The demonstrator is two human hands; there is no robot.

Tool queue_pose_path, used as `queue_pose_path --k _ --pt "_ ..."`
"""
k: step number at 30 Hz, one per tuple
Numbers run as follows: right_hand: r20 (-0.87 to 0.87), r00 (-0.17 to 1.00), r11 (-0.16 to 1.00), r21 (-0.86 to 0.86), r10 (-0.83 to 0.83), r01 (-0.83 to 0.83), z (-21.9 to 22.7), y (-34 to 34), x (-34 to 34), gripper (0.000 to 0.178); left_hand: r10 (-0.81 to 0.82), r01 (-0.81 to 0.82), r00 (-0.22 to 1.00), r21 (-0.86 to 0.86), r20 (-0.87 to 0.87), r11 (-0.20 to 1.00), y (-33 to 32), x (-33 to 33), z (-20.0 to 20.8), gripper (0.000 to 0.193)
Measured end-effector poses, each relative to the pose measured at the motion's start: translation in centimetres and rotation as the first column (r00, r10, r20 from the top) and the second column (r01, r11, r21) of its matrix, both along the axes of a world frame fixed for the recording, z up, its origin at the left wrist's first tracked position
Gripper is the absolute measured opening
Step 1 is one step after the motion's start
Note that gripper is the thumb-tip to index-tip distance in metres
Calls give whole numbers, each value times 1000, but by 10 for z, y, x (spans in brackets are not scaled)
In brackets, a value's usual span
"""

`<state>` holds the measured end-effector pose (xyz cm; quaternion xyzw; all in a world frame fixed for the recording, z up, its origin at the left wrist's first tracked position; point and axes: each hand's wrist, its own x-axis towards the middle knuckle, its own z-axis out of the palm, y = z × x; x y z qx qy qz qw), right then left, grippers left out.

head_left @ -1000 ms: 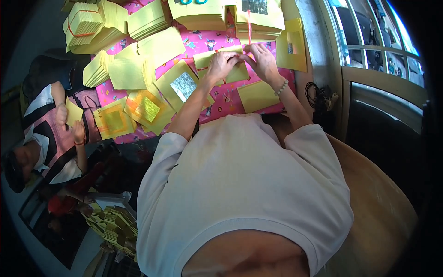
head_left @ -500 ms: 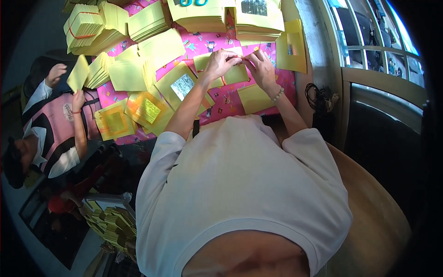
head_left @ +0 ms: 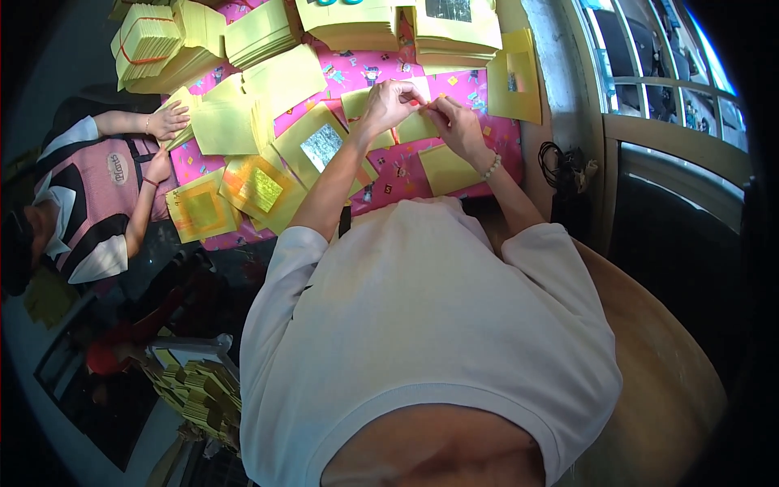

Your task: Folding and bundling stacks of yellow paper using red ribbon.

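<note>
My left hand point(head_left: 388, 108) and my right hand point(head_left: 456, 126) come close together above a yellow paper bundle point(head_left: 415, 128) on the pink table. A thin red string point(head_left: 395, 135) runs over that bundle. The fingertips of both hands are pinched, with a bit of red showing at the left ones; the red string seems to pass between them, though the fingers partly hide it. Closer to me lies another yellow paper piece point(head_left: 450, 170), below my right wrist. Left of my left forearm is a yellow sheet with a grey printed panel point(head_left: 321, 146).
Tall yellow paper stacks point(head_left: 353, 32) line the back, one bearing teal loop handles point(head_left: 350, 2). At the left, a co-worker's hand point(head_left: 168, 120) rests on yellow papers. Orange-marked sheets point(head_left: 203, 215) lie at the front left. A window frame point(head_left: 673, 126) and coiled black cable point(head_left: 556, 168) are right.
My pinched hands stay over the bundle, fingertips shifting slightly. The co-worker has lowered the yellow piece that was held up and now lays a flat hand on the pile.
</note>
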<state>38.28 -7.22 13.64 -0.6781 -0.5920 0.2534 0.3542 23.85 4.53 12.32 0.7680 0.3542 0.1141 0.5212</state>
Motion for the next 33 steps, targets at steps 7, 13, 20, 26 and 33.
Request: queue_pose_path --k 7,13,20,26,33 --pt "214 974 997 -16 -74 79 6 -9 -10 8 83 -48 989 -267 121 963 3 0 -8 10" --pt "366 930 999 -10 43 -42 5 -4 -16 10 114 -77 984 -256 134 964 -2 -1 -1 12" --pt "-220 968 993 -46 -121 113 -15 15 1 14 61 -154 965 363 254 919 -20 2 -2 11" --pt "-316 946 996 -60 -78 62 -42 13 8 16 134 -333 927 606 350 723 -34 12 -14 14" --pt "-683 730 988 -108 5 -108 -44 29 19 16 244 -430 887 511 391 744 -38 11 -18 20"
